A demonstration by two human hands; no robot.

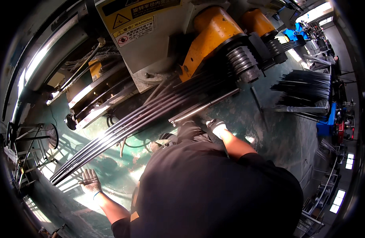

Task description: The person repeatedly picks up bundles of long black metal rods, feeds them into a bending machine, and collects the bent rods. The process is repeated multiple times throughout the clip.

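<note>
My left hand (90,182), in a pale knit glove, is held out with its fingers spread. It holds nothing and is just below the near ends of several long dark metal rods (146,113). These rods lie side by side and slant up to the right, under an orange machine arm (212,35) with a ribbed steel roller (243,62). My right hand (216,125) wears a glove with a white cuff and dark fingers. It hangs below a shiny steel bar (204,107), apart from it, fingers loosely bent and nothing visible in them.
Ahead stands a large pale machine housing (150,51) with warning labels. A second orange arm (258,23) is farther right. Beyond it, a rack (297,109) carries many dark rods. At the left are a round fan-like guard (52,136) and metal frames. The floor (246,123) is green and worn.
</note>
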